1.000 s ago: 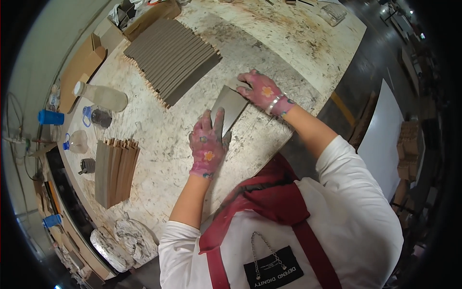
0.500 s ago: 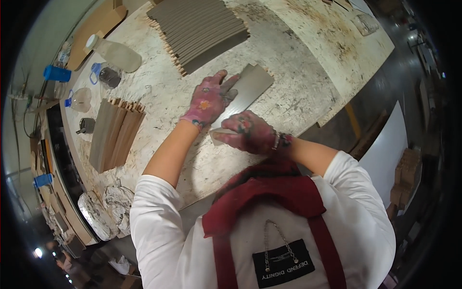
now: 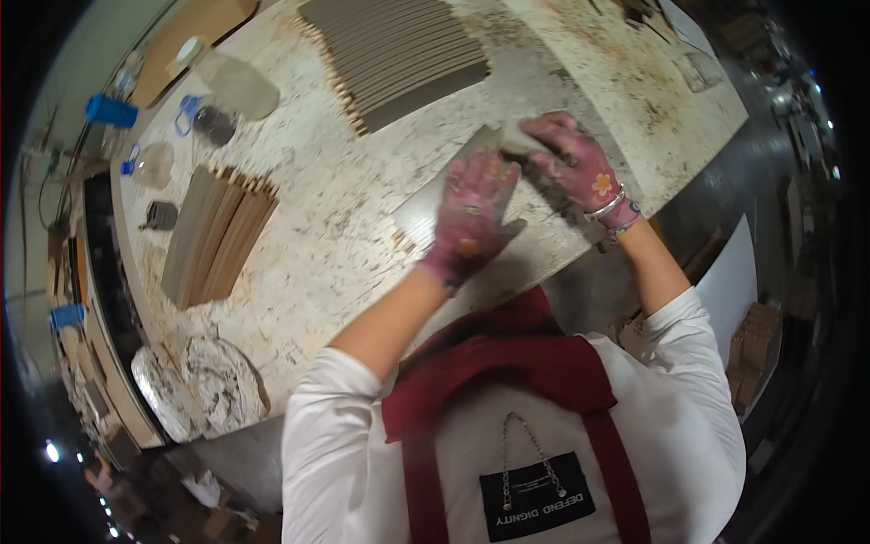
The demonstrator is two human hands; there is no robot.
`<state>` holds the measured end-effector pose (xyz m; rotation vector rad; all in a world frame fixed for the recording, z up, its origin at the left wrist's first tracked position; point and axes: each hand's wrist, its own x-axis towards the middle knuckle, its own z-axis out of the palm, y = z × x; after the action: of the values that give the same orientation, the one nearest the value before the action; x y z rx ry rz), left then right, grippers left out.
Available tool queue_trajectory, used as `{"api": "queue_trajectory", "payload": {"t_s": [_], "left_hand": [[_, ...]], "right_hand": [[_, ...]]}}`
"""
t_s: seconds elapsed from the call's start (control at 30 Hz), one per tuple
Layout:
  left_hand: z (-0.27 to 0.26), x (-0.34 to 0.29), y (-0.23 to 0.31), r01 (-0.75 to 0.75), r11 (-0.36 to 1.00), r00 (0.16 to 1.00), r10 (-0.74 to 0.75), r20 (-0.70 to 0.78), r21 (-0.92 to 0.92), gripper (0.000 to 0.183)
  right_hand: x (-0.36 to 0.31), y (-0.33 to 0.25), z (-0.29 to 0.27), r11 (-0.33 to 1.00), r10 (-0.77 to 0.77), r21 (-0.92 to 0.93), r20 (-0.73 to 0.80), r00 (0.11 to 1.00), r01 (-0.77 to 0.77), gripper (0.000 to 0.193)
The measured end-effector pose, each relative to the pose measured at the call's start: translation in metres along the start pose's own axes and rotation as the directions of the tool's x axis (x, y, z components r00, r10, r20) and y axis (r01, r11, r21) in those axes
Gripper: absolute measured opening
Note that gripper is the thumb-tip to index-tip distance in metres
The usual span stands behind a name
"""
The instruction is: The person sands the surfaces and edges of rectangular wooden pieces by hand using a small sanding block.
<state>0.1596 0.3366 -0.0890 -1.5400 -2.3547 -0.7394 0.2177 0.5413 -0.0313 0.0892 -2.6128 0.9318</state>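
Note:
A flat grey strip-like panel [image 3: 419, 210] lies slantwise on the worktable [image 3: 335, 245], with small wood-coloured ends at its near left end. My left hand [image 3: 471, 213], in a pink patterned glove with greyish fingers, rests flat across the panel, fingers stretched out. Just right of the panel's far end is my right hand [image 3: 580, 168], gloved alike. Its fingers are bent but apart, slightly blurred; I cannot make out anything held in them. Beyond my hands lies a broad stack of similar grey strips [image 3: 399, 59] with wood-coloured ends along its left side.
To the left stands a smaller bundle of brown-grey strips [image 3: 217, 240]. Behind it are a dark small container [image 3: 160, 216], clear bottles [image 3: 240, 86] and a blue cup [image 3: 111, 111]. Crumpled wrapped bundles [image 3: 222, 381] sit at the near left corner. The table's edge runs close by my right arm.
My right hand has moved from the panel's near end to beyond its far right end, its fingers loosening. My left hand has shifted right and nearer. Wood-coloured ends now show at the panel's near end.

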Motion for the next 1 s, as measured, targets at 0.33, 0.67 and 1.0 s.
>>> {"api": "queue_trajectory", "payload": {"t_s": [0.33,0.67,1.0], "left_hand": [[0.046,-0.008,0.017,0.325,0.665,0.865,-0.496,-0.072,-0.672,0.046],[-0.049,-0.048,-0.03,0.264,0.963,0.961,-0.257,0.102,-0.059,0.08],[-0.056,-0.04,-0.031,0.203,0.964,0.979,-0.202,0.024,-0.173,0.089]], "right_hand": [[0.069,-0.068,0.097,0.839,-0.476,0.124,0.639,0.604,0.53,0.036],[0.059,-0.007,0.097,0.756,0.342,0.585,0.032,0.939,-0.295,0.037],[0.055,-0.009,0.106,0.748,0.412,0.621,-0.155,0.898,-0.236,0.046]]}}
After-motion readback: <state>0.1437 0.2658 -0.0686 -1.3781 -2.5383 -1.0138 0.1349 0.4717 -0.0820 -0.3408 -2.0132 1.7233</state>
